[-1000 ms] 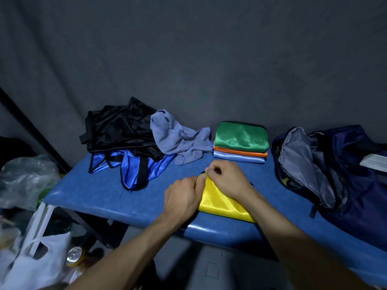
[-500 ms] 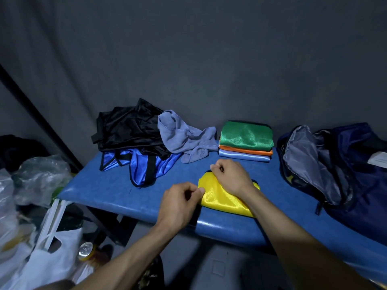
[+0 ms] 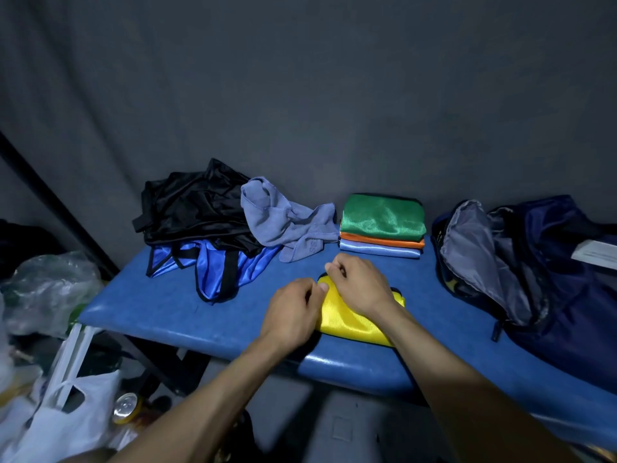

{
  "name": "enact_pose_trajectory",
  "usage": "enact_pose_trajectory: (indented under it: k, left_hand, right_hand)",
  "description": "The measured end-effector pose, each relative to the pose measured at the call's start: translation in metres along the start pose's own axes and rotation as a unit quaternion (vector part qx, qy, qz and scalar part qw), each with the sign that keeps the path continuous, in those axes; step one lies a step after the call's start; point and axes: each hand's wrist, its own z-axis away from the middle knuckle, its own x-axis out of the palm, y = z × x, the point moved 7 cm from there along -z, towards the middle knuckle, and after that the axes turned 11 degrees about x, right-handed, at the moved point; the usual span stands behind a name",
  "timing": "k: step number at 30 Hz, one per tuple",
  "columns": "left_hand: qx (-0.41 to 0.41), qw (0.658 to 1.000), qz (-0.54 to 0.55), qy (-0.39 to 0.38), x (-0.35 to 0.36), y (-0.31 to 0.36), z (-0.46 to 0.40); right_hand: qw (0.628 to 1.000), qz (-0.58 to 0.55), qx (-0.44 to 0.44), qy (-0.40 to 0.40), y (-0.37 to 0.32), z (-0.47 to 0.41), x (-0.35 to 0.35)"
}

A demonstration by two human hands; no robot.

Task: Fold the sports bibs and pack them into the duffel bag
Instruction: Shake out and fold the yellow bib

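A folded yellow bib lies near the front edge of the blue table. My right hand rests on top of it, fingers curled at its far left corner. My left hand is at the bib's left edge, fingers curled, thumb pinching the fabric. Behind them is a stack of folded bibs: green on top, then orange, then light blue. Unfolded black, blue and grey-lilac bibs are heaped at the back left. The navy duffel bag lies open on the right.
A grey wall stands right behind the table. Plastic bags and a drinks can sit on the floor at the lower left. A black pole slants along the left side. A white paper lies on the duffel bag.
My left hand drew back off the yellow bib half a second ago and has returned to its left edge. My right hand has stayed on the bib.
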Motion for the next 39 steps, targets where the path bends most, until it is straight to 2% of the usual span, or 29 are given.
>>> enact_pose_trajectory:
  k: [2,3,10,14,18,21,25,30,33,36,39]
  left_hand:
    - [-0.031,0.995,0.091,-0.017,0.005,-0.013,-0.005]
    - [-0.038,0.994,0.098,-0.026,0.005,-0.015,-0.007]
    - [-0.125,0.992,0.009,-0.004,0.004,-0.018,-0.020]
    - [-0.111,0.992,-0.064,-0.008,-0.001,-0.014,-0.026]
    - [-0.100,0.993,0.050,-0.029,0.000,-0.024,-0.038]
    - [-0.092,0.993,0.064,-0.033,0.001,-0.029,-0.043]
    - [-0.090,0.993,0.050,-0.050,0.008,-0.024,-0.045]
    - [-0.161,0.965,0.192,-0.076,0.010,-0.023,-0.052]
    - [-0.193,0.949,0.230,-0.095,0.008,-0.022,-0.055]
    - [-0.197,0.960,0.175,-0.096,0.007,-0.020,-0.059]
    - [-0.136,0.980,0.078,-0.119,0.013,-0.017,-0.059]
  right_hand:
    - [1.000,0.001,-0.003,0.000,0.000,0.000,0.001]
    - [1.000,0.002,-0.005,-0.001,0.000,-0.001,0.001]
    - [0.999,-0.038,-0.011,0.023,0.000,0.002,-0.007]
    - [0.994,0.041,-0.038,0.089,0.012,0.013,-0.042]
    - [0.986,0.143,0.052,0.068,0.050,0.028,-0.063]
    - [0.988,0.090,0.119,0.034,0.073,0.034,-0.064]
    - [0.988,-0.005,0.149,0.032,0.084,0.035,-0.062]
    - [0.970,-0.148,0.195,0.015,0.096,0.033,-0.050]
    - [0.959,-0.195,0.207,0.000,0.099,0.030,-0.044]
    - [0.948,-0.226,0.221,-0.019,0.101,0.028,-0.042]
    - [0.942,-0.234,0.237,-0.026,0.104,0.026,-0.042]
